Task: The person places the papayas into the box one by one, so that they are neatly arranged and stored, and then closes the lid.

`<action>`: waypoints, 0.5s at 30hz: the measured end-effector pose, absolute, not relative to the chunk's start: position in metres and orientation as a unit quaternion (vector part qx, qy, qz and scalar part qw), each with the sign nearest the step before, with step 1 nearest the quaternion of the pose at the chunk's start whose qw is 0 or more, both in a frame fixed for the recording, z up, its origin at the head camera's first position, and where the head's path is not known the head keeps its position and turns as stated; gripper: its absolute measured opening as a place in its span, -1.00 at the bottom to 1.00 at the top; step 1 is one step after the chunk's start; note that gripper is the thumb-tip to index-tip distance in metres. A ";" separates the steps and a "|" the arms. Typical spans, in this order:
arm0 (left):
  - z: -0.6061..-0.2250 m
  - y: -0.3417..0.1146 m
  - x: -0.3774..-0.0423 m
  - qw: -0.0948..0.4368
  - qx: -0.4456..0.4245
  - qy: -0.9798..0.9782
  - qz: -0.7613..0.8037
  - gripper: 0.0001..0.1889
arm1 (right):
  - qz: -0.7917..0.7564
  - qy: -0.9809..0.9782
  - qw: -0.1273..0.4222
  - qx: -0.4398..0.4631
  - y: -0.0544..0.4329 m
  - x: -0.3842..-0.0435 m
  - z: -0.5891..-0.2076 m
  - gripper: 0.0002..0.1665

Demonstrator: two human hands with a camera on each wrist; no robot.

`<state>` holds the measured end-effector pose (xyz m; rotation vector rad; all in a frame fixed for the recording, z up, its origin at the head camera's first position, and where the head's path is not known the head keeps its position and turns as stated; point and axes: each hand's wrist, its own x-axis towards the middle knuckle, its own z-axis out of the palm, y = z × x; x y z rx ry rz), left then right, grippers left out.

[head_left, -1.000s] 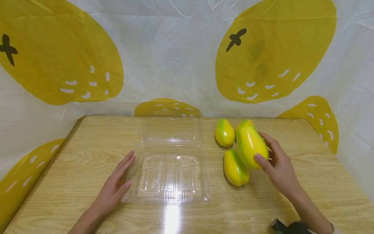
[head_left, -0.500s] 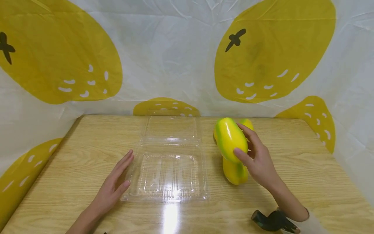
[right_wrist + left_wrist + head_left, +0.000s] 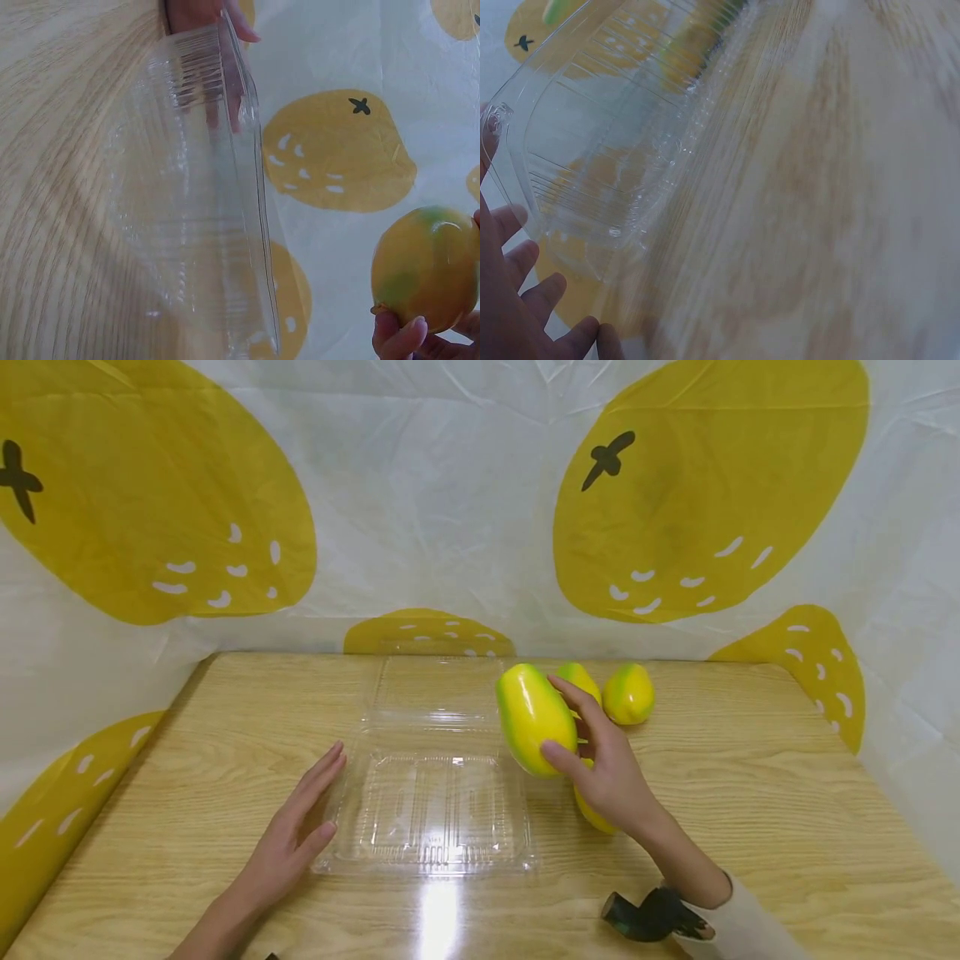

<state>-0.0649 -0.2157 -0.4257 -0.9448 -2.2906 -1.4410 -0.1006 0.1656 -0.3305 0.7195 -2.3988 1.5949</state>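
Observation:
My right hand (image 3: 615, 777) holds a yellow-green papaya (image 3: 536, 718) above the table, thumb on the near side and fingers around the far side. In the right wrist view this papaya (image 3: 427, 270) shows at lower right, near the clear container. The clear plastic container (image 3: 450, 793) stands with its lid (image 3: 442, 689) folded back. At its left side is my left hand (image 3: 288, 843), fingers stretched out; in the left wrist view its fingers (image 3: 544, 296) lie around the container's rim. Behind and under my right hand, two papayas are partly hidden, one far (image 3: 581, 681) and one near (image 3: 595, 814).
Another papaya (image 3: 630, 695) lies at the back right of the wooden table (image 3: 750, 793). A white cloth (image 3: 435, 485) with yellow fruit prints hangs behind the table. A black device (image 3: 645, 917) sits on my right wrist.
My right hand has carried the papaya leftward, from over the other papayas to the container's right edge. The far-right papaya has come into full view. My left hand stays in place.

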 end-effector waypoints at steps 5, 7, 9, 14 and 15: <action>-0.425 -0.216 -0.065 0.136 -0.326 -0.792 -0.497 -0.39 | 0.536 -0.804 0.073 0.247 0.153 -0.104 -0.332 -0.25; -0.425 -0.216 -0.065 0.136 -0.326 -0.793 -0.497 -0.39 | 0.535 -0.805 0.068 0.248 0.148 -0.106 -0.332 -0.25; -0.426 -0.217 -0.065 0.136 -0.326 -0.793 -0.496 -0.38 | 0.534 -0.805 0.063 0.250 0.143 -0.107 -0.333 -0.24; -0.426 -0.217 -0.066 0.136 -0.329 -0.791 -0.498 -0.39 | 0.525 -0.807 0.055 0.266 0.131 -0.112 -0.333 -0.19; -0.426 -0.216 -0.066 0.135 -0.329 -0.790 -0.499 -0.39 | 0.522 -0.806 0.056 0.272 0.129 -0.113 -0.334 -0.18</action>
